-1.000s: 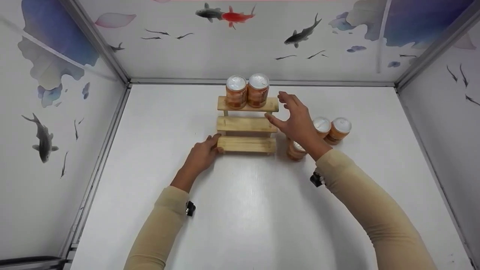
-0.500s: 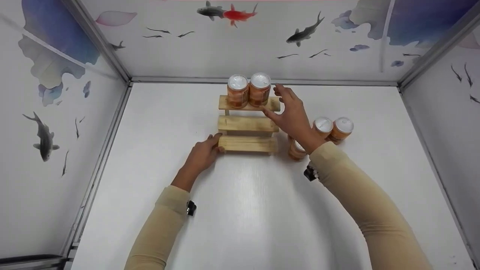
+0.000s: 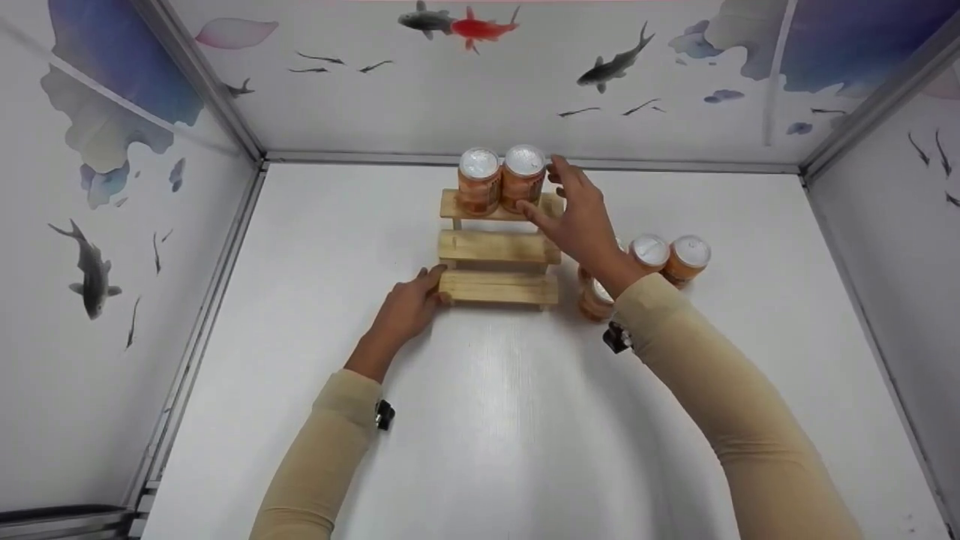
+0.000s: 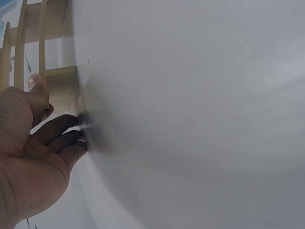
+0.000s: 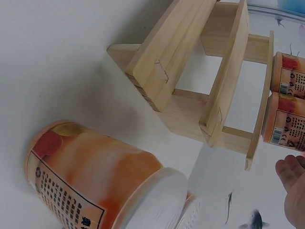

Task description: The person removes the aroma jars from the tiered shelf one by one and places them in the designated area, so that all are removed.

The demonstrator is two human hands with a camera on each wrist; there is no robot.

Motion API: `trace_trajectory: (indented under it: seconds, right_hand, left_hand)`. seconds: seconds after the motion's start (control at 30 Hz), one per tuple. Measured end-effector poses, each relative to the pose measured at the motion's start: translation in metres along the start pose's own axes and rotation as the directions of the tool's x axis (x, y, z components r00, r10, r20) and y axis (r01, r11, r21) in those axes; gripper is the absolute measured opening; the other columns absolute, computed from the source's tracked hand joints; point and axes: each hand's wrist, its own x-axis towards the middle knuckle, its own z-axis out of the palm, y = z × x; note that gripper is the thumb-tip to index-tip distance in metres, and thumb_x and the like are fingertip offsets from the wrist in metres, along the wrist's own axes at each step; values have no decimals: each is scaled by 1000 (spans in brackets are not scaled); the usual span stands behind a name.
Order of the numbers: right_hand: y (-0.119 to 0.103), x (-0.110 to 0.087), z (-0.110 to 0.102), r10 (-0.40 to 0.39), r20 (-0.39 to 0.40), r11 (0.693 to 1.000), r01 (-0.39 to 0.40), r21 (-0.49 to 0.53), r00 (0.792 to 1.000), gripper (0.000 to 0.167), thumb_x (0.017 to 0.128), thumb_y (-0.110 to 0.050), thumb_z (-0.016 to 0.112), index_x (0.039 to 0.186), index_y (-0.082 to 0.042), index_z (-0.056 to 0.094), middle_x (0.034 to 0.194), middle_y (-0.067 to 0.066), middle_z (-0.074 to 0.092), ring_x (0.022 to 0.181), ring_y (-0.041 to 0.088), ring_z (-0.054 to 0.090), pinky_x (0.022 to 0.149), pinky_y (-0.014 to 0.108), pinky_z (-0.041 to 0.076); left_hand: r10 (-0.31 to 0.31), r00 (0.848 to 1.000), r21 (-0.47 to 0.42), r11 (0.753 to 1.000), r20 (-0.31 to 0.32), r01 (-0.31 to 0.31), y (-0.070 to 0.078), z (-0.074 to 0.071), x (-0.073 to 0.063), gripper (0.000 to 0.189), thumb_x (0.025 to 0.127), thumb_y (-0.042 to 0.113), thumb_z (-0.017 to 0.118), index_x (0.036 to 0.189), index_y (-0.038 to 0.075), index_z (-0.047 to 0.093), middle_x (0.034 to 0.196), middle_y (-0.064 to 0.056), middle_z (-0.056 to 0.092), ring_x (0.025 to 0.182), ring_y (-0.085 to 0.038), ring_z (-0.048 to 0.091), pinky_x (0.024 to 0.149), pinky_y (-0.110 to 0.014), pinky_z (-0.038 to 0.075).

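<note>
A three-step wooden rack [image 3: 499,246] stands on the white table. Two orange cans with silvery lids sit side by side on its top step: a left can [image 3: 478,181] and a right can [image 3: 523,180]. My left hand [image 3: 409,306] grips the left end of the lowest step; in the left wrist view its thumb lies on the board's edge. Beside the right can is my right hand [image 3: 581,217], thumb and fingers spread and slightly bent. A small gap shows between this hand [image 5: 294,183] and the cans in the right wrist view.
Several more cans stand on the table right of the rack, among them a front can [image 3: 596,301] and a far-right can [image 3: 688,259], partly under my right forearm. Patterned panels [image 3: 487,97] wall in the table at the back and sides.
My right hand has moved left and slightly toward the back, closer to the right can. My left hand has kept its grip on the rack. Both cans stay on the top step.
</note>
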Motion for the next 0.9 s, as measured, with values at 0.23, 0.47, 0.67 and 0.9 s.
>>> trace_trajectory:
  seconds: [0.23,0.47,0.67,0.9]
  right_hand:
    - [2,7,3,7,-6,1000,-7,15,1000,85,100,-32,86,164,3,43,151,23,61,142,40,63,114,51,58]
    - [-2,13,5,35,4,999,-35,27,999,86,100,-32,86,165,3,42,151,22,62,141,35,64,114,46,59]
    - [-4,15,7,30,-12,999,-30,27,999,82,101,-32,84,164,1,44,148,21,63,139,34,66,113,43,60]
    - [-5,19,7,28,-3,999,-28,15,1000,79,102,-30,85,163,0,46,148,22,63,138,34,66,113,44,59]
  left_hand:
    - [17,1000,-1,1000,-11,-17,0,0,0,67,109,48,61,169,22,48,167,-20,51,160,-37,48,129,-56,44]
    - [10,1000,1,1000,-17,-10,0,0,0,65,110,48,60,169,24,49,168,-22,50,160,-38,47,129,-57,44]
    - [12,1000,7,1000,-22,-11,1,0,0,64,110,48,61,168,23,50,167,-23,51,159,-39,49,128,-57,45]
    - [8,1000,-4,1000,-17,-8,1,-1,0,65,109,48,61,168,23,49,168,-24,50,159,-39,48,128,-57,44]
